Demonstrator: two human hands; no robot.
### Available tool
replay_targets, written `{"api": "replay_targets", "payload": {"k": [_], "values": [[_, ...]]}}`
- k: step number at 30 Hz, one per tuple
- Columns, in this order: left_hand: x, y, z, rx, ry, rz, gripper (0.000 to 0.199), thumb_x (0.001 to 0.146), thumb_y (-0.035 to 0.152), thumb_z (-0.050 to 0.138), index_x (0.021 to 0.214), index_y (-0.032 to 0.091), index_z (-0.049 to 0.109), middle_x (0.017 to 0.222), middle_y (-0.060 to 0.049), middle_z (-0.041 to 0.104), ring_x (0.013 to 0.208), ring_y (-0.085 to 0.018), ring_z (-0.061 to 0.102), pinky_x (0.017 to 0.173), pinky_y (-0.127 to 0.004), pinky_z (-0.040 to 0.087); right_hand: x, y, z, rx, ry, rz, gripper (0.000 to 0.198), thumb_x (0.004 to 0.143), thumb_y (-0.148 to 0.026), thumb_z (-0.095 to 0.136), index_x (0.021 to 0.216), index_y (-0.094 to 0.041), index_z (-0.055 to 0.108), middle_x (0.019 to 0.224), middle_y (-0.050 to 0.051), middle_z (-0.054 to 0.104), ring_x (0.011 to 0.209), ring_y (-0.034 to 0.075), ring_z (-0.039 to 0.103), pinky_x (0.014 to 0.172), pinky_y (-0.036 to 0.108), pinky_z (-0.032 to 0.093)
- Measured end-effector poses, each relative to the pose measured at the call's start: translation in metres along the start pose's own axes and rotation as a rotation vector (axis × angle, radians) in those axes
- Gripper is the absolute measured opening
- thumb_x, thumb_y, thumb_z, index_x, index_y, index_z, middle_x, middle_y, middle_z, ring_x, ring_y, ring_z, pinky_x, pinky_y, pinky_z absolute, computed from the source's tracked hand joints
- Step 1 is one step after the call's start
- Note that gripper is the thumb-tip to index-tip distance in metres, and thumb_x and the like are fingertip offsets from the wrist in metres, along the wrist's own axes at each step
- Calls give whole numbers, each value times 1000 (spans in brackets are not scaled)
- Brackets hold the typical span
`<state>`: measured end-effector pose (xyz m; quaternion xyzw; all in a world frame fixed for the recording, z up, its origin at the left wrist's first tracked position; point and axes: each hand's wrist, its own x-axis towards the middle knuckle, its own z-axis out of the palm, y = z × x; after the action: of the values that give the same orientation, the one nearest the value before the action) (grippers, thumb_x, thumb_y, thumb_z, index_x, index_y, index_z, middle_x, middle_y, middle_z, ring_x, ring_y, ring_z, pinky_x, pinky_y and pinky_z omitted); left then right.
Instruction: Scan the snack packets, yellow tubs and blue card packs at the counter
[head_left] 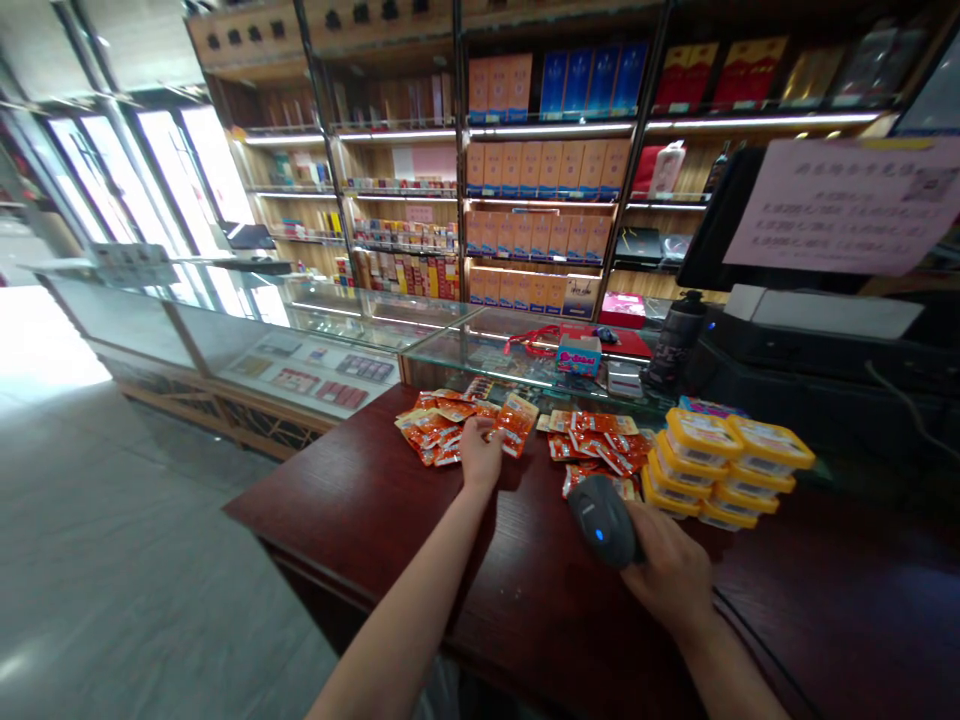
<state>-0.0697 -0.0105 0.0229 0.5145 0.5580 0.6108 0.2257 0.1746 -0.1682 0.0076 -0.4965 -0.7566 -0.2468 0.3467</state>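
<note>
My left hand (481, 455) is closed on an orange snack packet (517, 422), pinching its left edge beside the left pile of packets (435, 425). These are small, shiny orange pouches lying loosely over one another. In my right hand (670, 568) is a dark grey barcode scanner (602, 520) with a blue light on top, its head tipped toward the counter's far side. Just beyond the scanner lies a second pile of orange packets (596, 440). Its near edge is partly covered by the scanner head.
Stacked yellow tubs (701, 435) stand to the right of the packets. Behind them are a black bottle (677, 335) and a monitor bearing a pink notice (840, 205). A glass display case (442, 345) borders the dark red counter (330, 490). The scanner's cable (765, 640) runs along the right.
</note>
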Motion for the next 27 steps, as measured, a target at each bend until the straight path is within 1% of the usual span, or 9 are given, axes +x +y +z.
{"api": "replay_targets", "payload": {"k": [3, 6, 11, 13, 15, 18, 21, 24, 27], "values": [[27, 2, -21, 168, 58, -32, 14, 70, 16, 63, 84, 17, 60, 88, -5, 67, 85, -19, 64, 82, -32, 49, -2, 1, 3, 33, -44, 58, 40, 81, -24, 50, 120, -13, 51, 105, 13, 70, 90, 25, 68, 75, 33, 53], [45, -2, -43, 334, 27, -16, 13, 70, 15, 61, 83, 17, 62, 88, -6, 68, 87, -21, 63, 83, -33, 48, -4, 4, 6, 33, -90, 97, 44, 80, -24, 52, 123, -14, 50, 107, 13, 70, 86, 25, 69, 68, 31, 53], [47, -6, -66, 658, -65, 49, 17, 75, 14, 54, 89, 17, 65, 92, -8, 66, 92, -23, 60, 86, -35, 46, -7, 8, 8, 57, -113, 95, 44, 81, -25, 53, 124, -16, 50, 108, 12, 70, 89, 25, 69, 69, 29, 53], [40, -5, -69, 829, -72, 118, 19, 77, 16, 53, 91, 17, 66, 100, -11, 63, 100, -27, 57, 91, -39, 43, -6, 6, 8, 69, -119, 115, 42, 81, -26, 52, 121, -15, 51, 104, 12, 71, 87, 25, 69, 68, 30, 52], [33, -5, -70, 937, -92, 207, 21, 80, 17, 52, 93, 19, 68, 108, -13, 60, 108, -29, 53, 95, -42, 40, -5, 3, 7, 72, -114, 135, 39, 81, -26, 51, 118, -15, 52, 102, 13, 71, 85, 26, 69, 68, 32, 52], [24, -8, -70, 933, -254, 365, 23, 86, 24, 48, 90, 23, 70, 112, -11, 60, 111, -28, 51, 98, -41, 37, -3, -1, 5, 76, -106, 163, 37, 82, -26, 50, 117, -14, 53, 103, 13, 70, 87, 26, 68, 70, 33, 52], [17, -11, -68, 896, -385, 480, 26, 86, 41, 53, 96, 24, 70, 111, -10, 62, 110, -28, 51, 100, -41, 35, -2, -1, 4, 83, -112, 172, 38, 82, -26, 50, 118, -16, 53, 104, 12, 70, 88, 25, 68, 71, 33, 51], [14, -9, -65, 947, -391, 501, 37, 78, 51, 61, 102, 23, 68, 110, -12, 61, 113, -31, 48, 103, -44, 32, -2, -1, 4, 66, -118, 171, 36, 81, -25, 51, 116, -16, 53, 103, 11, 70, 88, 25, 67, 71, 32, 50], [13, -4, -60, 1031, -373, 472, 36, 77, 50, 62, 100, 23, 67, 110, -13, 60, 115, -33, 46, 106, -46, 28, -3, 0, 5, 36, -124, 175, 37, 79, -24, 53, 115, -16, 54, 101, 11, 70, 87, 26, 67, 71, 33, 50]]}}
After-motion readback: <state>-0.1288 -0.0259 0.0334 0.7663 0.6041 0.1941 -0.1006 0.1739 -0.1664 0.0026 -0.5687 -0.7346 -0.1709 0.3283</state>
